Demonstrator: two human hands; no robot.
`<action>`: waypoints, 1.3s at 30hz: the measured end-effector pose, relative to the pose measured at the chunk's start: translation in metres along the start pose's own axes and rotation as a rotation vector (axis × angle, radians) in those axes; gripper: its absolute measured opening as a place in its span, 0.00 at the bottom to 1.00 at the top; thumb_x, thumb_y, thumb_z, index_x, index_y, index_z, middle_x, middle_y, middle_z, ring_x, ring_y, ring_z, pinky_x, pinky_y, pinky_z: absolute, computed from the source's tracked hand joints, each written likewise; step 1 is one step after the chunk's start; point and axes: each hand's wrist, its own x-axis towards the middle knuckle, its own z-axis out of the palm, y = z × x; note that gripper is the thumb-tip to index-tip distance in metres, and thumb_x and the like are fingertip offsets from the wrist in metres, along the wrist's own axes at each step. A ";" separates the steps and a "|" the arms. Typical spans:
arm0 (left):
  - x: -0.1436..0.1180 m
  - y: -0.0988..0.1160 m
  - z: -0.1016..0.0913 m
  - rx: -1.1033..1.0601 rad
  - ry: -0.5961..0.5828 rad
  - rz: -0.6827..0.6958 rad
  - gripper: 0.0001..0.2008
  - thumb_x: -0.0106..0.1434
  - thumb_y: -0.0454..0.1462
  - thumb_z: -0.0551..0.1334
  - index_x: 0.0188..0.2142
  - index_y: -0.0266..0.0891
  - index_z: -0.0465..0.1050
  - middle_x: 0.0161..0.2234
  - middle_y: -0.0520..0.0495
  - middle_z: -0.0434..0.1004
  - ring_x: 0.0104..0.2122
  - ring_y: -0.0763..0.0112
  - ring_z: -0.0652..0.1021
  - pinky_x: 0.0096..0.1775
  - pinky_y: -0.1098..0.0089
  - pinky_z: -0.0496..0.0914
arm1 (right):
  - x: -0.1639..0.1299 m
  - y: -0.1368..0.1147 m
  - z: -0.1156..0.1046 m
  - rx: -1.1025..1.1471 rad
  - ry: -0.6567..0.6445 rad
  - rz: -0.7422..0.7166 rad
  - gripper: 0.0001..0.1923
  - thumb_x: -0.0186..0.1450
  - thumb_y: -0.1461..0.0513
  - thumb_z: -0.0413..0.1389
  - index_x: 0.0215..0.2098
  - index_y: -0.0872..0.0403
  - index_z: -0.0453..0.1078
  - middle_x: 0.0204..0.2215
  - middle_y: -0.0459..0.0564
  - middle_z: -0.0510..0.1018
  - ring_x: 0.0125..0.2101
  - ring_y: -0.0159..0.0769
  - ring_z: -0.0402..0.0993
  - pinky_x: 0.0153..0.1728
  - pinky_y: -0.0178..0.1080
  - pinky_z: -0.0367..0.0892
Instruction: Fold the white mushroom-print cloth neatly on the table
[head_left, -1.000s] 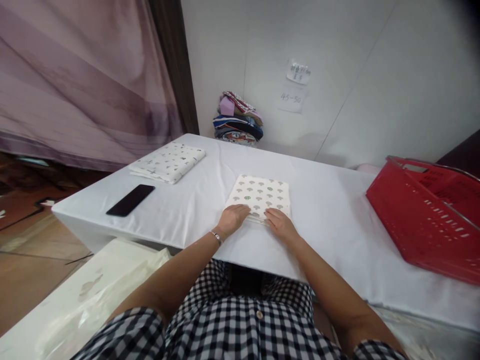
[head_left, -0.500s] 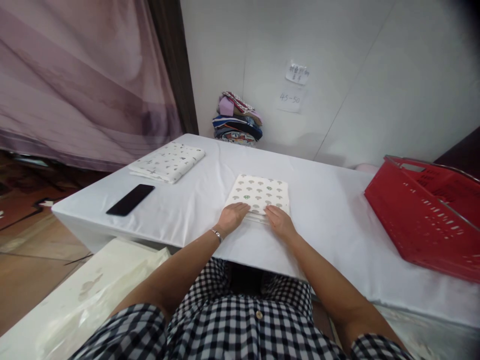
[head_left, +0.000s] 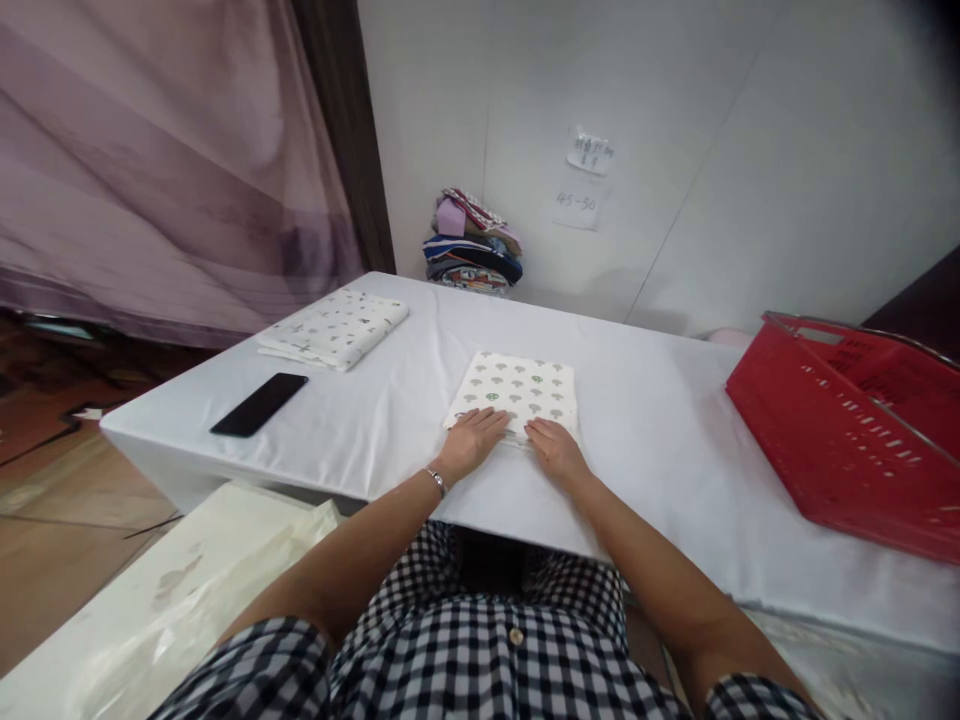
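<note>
Two hands of ours rest flat on the near edge of a folded cloth (head_left: 516, 390), which lies in the middle of the white table (head_left: 660, 420). Our left hand (head_left: 471, 440) lies palm down with fingers stretched out over the cloth's near left corner, and our right hand (head_left: 553, 446) lies the same way just beside it, fingers loosely together on the near right part. Neither hand pinches anything. We see the cloth as a neat, nearly square stack of layers, cream white, printed with rows of small grey tree shapes and a few green ones. Far to the left lies another folded cloth (head_left: 334, 328), with a black phone (head_left: 259, 404) nearer. A red basket (head_left: 855, 430) stands at the right.
</note>
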 end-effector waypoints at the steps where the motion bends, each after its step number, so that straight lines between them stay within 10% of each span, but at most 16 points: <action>1: 0.002 0.001 0.002 -0.006 0.000 0.022 0.16 0.68 0.38 0.50 0.53 0.44 0.67 0.53 0.49 0.71 0.54 0.65 0.70 0.55 0.59 0.63 | 0.000 0.000 0.000 -0.003 0.008 -0.004 0.17 0.69 0.64 0.44 0.50 0.56 0.70 0.47 0.56 0.75 0.49 0.41 0.70 0.50 0.48 0.67; 39: 0.015 0.012 0.021 -0.009 -0.054 0.079 0.16 0.67 0.33 0.50 0.50 0.43 0.70 0.53 0.49 0.72 0.55 0.64 0.69 0.55 0.57 0.63 | -0.032 0.021 -0.030 -0.184 -0.076 0.034 0.18 0.70 0.63 0.43 0.54 0.55 0.66 0.53 0.54 0.71 0.56 0.40 0.63 0.55 0.48 0.59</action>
